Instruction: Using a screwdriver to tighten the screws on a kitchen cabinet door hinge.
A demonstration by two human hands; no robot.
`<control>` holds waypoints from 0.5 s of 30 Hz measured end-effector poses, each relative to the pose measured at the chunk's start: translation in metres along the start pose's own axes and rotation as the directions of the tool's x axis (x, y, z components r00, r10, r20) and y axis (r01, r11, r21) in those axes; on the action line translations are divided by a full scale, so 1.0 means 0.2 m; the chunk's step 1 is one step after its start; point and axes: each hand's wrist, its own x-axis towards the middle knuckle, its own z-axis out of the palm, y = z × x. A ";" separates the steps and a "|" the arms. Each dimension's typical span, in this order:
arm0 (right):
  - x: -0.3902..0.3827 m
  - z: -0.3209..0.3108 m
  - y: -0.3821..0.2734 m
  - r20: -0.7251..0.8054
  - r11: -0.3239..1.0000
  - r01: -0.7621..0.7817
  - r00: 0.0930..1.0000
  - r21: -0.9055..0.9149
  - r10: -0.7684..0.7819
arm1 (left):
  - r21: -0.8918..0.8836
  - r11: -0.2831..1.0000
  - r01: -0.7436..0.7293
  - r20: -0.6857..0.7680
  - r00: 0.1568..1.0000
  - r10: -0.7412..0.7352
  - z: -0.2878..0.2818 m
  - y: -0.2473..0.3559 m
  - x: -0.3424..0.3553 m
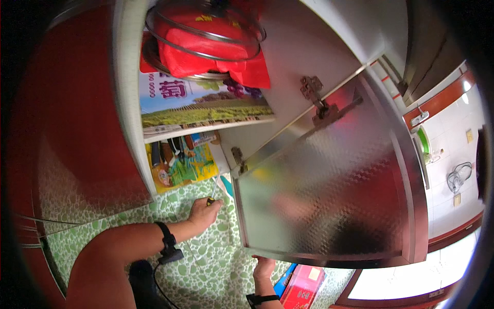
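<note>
My left hand point(204, 215) is closed around the black and yellow handle of a screwdriver point(210, 201). Its thin shaft points up toward the lower shelf opening of a cabinet. That cabinet's door point(329, 201), a patterned glass panel in a metal frame, hangs wide open on its hinges. At the door's bottom edge is my right hand point(264, 269), gripping the frame, with its fingertips partly hidden. An upper hinge point(321, 108) and a lower hinge point(238, 160) join the door to the cabinet side.
On the upper shelf, a glass lid point(206, 38) and red plastic bag point(193, 51) rest on a printed box point(206, 103). Below lies a yellow-green package point(193, 167) among tools. A red box point(303, 286) lies on the green pebble-patterned floor point(195, 262).
</note>
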 end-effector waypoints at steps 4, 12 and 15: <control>-0.06 -0.17 0.31 0.254 0.660 0.301 0.952 -0.688 -0.170 | -0.251 0.957 0.143 0.067 0.989 -0.130 -0.03 -0.25 0.05; 0.01 0.06 0.16 0.156 0.635 0.287 0.954 -0.717 -0.255 | -0.209 0.947 0.242 0.058 0.970 -0.235 0.02 -0.21 0.32; 0.06 0.09 0.01 0.413 0.368 0.568 0.808 -0.736 -0.421 | -0.217 0.941 0.262 0.035 0.965 -0.261 0.01 -0.19 0.46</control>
